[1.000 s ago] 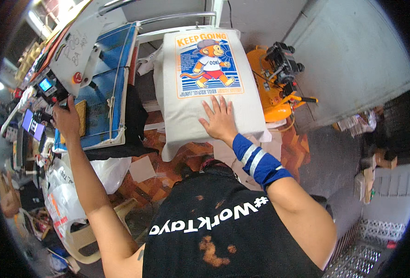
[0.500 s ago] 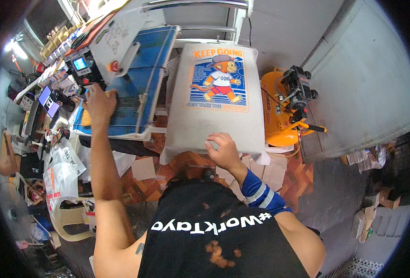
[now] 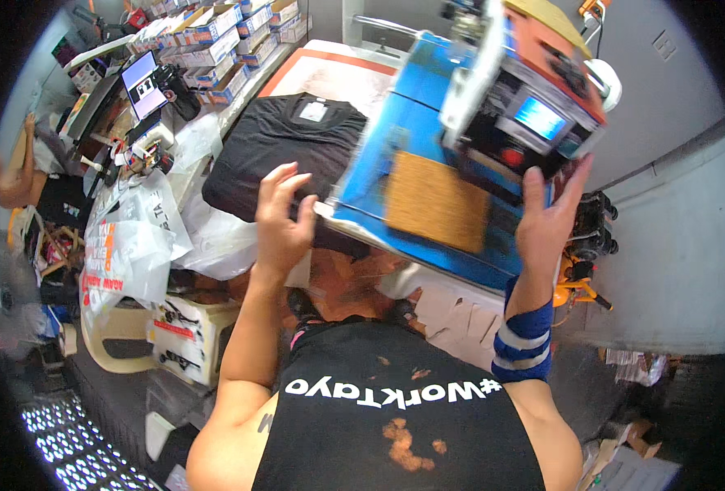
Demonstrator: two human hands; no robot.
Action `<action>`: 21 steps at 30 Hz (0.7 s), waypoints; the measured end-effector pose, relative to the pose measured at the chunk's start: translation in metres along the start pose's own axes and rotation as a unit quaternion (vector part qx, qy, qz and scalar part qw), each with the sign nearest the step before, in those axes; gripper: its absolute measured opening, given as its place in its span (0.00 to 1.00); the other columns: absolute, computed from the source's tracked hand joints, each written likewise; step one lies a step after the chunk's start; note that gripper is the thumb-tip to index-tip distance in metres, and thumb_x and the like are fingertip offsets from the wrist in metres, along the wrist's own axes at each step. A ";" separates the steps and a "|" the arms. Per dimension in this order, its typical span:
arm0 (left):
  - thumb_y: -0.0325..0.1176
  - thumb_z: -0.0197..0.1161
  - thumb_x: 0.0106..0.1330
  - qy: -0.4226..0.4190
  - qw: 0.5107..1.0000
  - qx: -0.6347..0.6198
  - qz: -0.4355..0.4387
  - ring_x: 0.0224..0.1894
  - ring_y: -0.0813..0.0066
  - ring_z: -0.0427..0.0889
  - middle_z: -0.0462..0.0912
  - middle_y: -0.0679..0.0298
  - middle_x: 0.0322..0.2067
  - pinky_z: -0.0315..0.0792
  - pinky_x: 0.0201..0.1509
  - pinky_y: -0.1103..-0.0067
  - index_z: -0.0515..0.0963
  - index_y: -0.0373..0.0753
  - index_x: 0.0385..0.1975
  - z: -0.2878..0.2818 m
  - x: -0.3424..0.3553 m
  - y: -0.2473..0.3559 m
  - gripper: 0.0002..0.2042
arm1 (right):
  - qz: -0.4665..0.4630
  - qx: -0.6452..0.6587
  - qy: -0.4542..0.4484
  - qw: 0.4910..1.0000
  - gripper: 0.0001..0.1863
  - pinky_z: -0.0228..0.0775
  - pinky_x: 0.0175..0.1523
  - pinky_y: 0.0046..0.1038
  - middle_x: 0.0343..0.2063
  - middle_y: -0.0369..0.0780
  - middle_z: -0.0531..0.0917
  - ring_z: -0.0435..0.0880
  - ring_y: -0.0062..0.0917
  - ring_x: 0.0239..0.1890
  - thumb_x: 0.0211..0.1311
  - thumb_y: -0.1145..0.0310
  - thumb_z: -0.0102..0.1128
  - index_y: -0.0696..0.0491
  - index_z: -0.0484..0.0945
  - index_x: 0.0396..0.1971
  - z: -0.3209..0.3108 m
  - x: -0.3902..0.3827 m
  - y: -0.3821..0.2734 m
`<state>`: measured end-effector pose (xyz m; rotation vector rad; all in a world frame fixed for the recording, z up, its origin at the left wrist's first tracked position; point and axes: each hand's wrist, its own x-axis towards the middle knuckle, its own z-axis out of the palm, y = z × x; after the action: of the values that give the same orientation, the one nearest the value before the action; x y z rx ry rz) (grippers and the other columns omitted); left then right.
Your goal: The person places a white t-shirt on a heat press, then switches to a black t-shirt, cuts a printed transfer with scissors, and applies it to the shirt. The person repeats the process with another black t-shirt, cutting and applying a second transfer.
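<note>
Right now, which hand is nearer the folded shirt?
Left. The left hand is by the near edge of the folded shirt; contact is unclear. The right hand is by the control box, across the blue board from the shirt.

Folded shirt left of machine, 1 pad on its bed, boxes behind shirt, compressor right

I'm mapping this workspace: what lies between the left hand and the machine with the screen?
In the head view, a blue board with a brown pad on it lies between them.
</note>
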<state>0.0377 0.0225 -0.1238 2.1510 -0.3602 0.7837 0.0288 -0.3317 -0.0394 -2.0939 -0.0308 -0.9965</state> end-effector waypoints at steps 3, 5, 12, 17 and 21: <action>0.24 0.65 0.62 -0.027 0.997 0.046 -0.054 0.53 0.51 0.81 0.81 0.50 0.48 0.73 0.61 0.66 0.81 0.34 0.43 -0.070 -0.019 -0.091 0.10 | 0.016 -0.240 0.178 0.954 0.44 0.45 0.78 0.38 0.71 0.57 0.62 0.58 0.46 0.75 0.70 0.51 0.63 0.65 0.55 0.72 0.025 0.013 0.010; 0.23 0.64 0.61 -0.050 0.993 0.055 -0.087 0.50 0.52 0.82 0.82 0.51 0.44 0.75 0.57 0.66 0.81 0.33 0.40 -0.096 -0.031 -0.144 0.08 | 0.037 -0.279 0.264 0.922 0.42 0.52 0.75 0.40 0.67 0.56 0.68 0.65 0.46 0.71 0.69 0.50 0.64 0.66 0.61 0.69 0.024 0.023 0.024; 0.24 0.63 0.61 -0.115 0.992 0.031 0.039 0.47 0.50 0.82 0.83 0.51 0.40 0.74 0.54 0.64 0.80 0.35 0.38 -0.039 0.080 -0.256 0.06 | 0.084 -0.290 0.307 0.903 0.37 0.64 0.67 0.41 0.58 0.56 0.77 0.76 0.49 0.60 0.69 0.47 0.61 0.66 0.70 0.61 -0.044 0.033 0.071; 0.28 0.60 0.66 -0.206 0.967 0.102 0.108 0.55 0.49 0.80 0.82 0.54 0.51 0.71 0.60 0.60 0.80 0.37 0.49 0.089 0.185 -0.277 0.12 | 0.087 -0.303 0.323 0.893 0.37 0.63 0.68 0.39 0.58 0.57 0.76 0.75 0.48 0.62 0.70 0.48 0.61 0.68 0.68 0.62 -0.049 0.038 0.087; 0.32 0.58 0.70 -0.303 0.916 0.260 0.040 0.62 0.53 0.77 0.80 0.56 0.59 0.63 0.66 0.49 0.77 0.43 0.58 0.138 0.220 -0.294 0.17 | 0.085 -0.259 0.326 0.905 0.37 0.62 0.68 0.39 0.59 0.57 0.74 0.74 0.47 0.62 0.72 0.48 0.59 0.68 0.66 0.63 -0.052 0.038 0.096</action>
<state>0.4076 0.1056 -0.2242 2.8876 -0.6114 0.2363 0.0540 -0.4432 -0.0577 -2.0444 0.8211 -1.6781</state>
